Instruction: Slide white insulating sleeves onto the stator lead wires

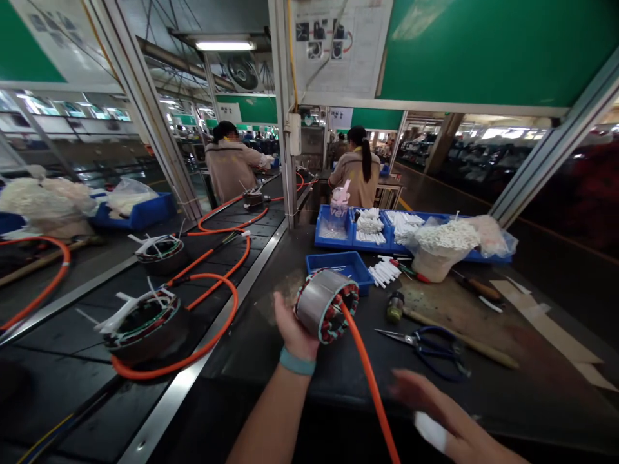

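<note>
L hand [296, 328] grips motor stator [312, 303], gap to needle-nose pliers [416, 339]; R hand [430, 398] open, blurred, nr bench [338, 370] edge; container [340, 205] reads "ver".

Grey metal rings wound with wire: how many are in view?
4: one grey wire-wound ring in the left hand; the nearest ring, middle ring and farthest ring along the black, metal-edged surface at left. More may be hidden in the distance.
</note>
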`<state>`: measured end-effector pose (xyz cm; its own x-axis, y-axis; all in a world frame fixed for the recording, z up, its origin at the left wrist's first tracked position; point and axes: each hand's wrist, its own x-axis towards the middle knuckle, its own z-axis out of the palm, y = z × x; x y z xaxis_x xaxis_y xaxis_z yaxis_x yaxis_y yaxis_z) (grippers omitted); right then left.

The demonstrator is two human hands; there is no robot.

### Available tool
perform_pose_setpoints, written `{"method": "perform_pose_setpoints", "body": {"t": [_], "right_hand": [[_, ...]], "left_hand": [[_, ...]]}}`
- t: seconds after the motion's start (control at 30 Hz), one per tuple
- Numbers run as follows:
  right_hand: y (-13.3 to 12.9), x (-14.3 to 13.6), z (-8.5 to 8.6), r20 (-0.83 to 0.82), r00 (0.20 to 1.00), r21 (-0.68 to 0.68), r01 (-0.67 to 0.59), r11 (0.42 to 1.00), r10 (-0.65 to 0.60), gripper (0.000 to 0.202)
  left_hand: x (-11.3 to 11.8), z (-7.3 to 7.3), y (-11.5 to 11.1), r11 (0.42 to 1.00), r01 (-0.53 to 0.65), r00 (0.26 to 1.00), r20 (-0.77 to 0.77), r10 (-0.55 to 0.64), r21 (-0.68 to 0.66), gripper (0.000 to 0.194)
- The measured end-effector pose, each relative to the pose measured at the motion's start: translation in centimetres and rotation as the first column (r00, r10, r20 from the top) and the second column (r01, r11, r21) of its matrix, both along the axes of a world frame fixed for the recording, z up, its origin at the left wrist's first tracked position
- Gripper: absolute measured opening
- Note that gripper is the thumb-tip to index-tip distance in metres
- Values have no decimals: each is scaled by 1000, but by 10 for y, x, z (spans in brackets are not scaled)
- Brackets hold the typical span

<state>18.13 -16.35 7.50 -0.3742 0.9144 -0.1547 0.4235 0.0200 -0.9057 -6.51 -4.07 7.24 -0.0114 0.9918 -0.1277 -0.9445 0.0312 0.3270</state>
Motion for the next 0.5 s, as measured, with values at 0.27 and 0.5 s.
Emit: {"method": "perform_pose_setpoints", "body": {"t": [0.27,0.5], "right_hand": [[38,-38,-10,-99,989,-253,-134,958,112,58],[144,9,7,240,966,233,34,972,-92,36]], "left_hand": [[3,-19,21,934,-349,798,-547,253,-76,50],[29,-38,-27,937,-247,327,-889,319,246,34]]}}
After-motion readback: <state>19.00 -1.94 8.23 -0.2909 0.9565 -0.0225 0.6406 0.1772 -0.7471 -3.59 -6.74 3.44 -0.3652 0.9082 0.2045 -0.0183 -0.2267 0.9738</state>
